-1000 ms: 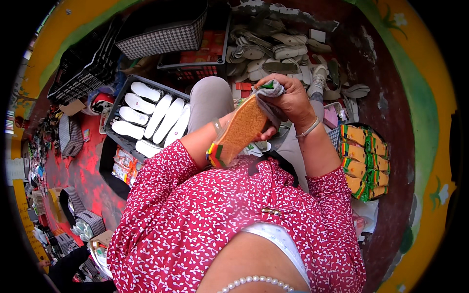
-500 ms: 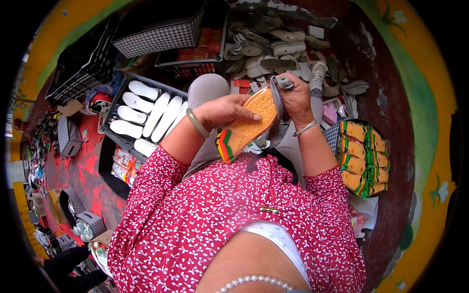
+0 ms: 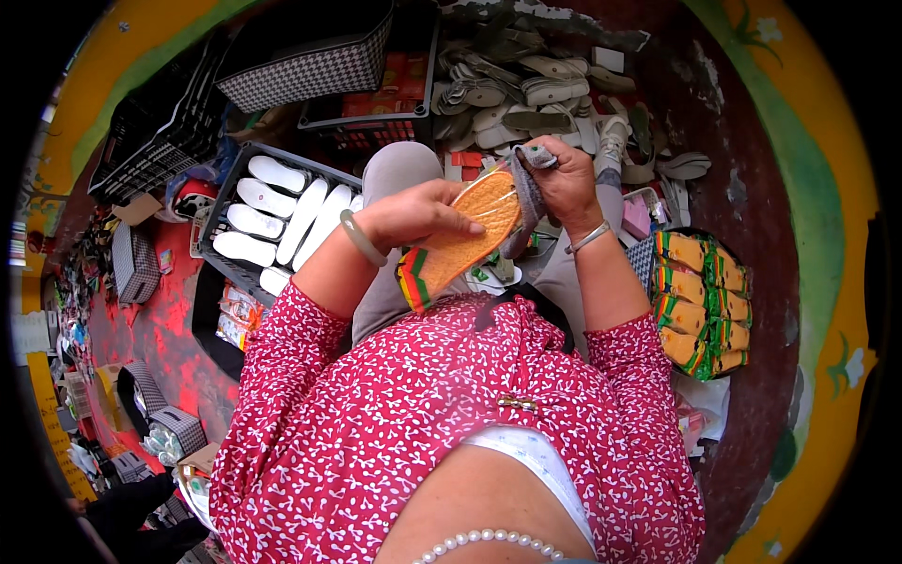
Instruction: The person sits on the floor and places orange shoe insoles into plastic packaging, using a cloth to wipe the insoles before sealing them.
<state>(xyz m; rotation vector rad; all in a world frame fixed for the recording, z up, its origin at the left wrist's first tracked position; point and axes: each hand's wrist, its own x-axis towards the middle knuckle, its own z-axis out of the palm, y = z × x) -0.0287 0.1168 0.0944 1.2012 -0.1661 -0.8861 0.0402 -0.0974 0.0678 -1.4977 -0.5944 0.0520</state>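
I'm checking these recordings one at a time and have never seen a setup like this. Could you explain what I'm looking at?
There is no machine here: a person works with two bare hands. All the pictures come from one wide fisheye camera worn on the head, looking down, so straight edges bend near the rim.

The left hand holds an orange insole with a striped band, seemingly in clear wrapping. The right hand grips a grey cloth at the insole's upper end.

To the left, a dark crate holds white insoles. To the right are bundled orange packets. Beyond the hands lies a pile of pale footwear.
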